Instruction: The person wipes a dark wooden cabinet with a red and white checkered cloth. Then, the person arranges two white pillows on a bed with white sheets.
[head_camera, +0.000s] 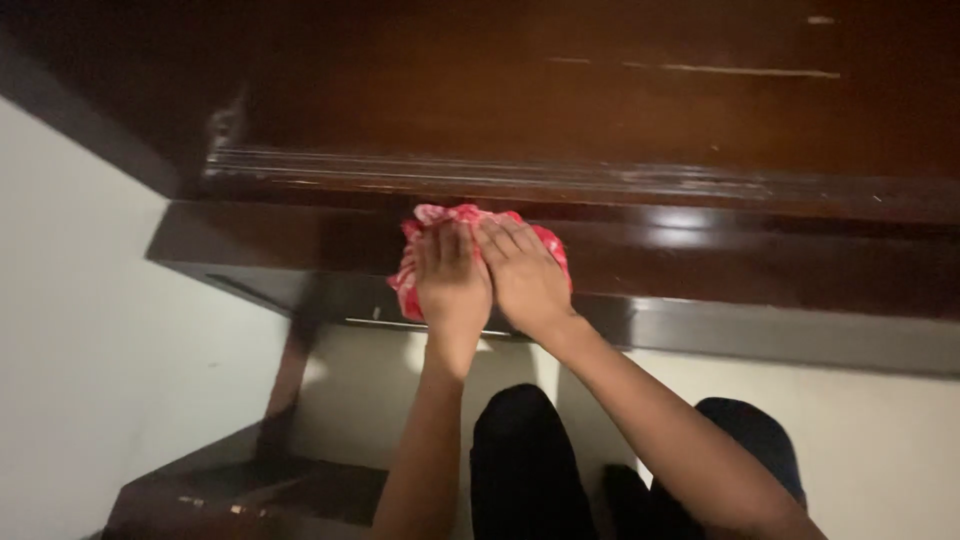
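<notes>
A red cloth with a white pattern lies bunched on a glossy dark brown wooden ledge. My left hand and my right hand rest side by side on top of the cloth, palms down, fingers pointing away from me. Both hands press it flat against the wood. Most of the cloth is hidden under my hands; only its top and left edges show.
A scratched dark wooden panel rises above the ledge. A white wall stands at left. Lower dark wooden steps sit at bottom left. My dark-clothed knees are below my arms.
</notes>
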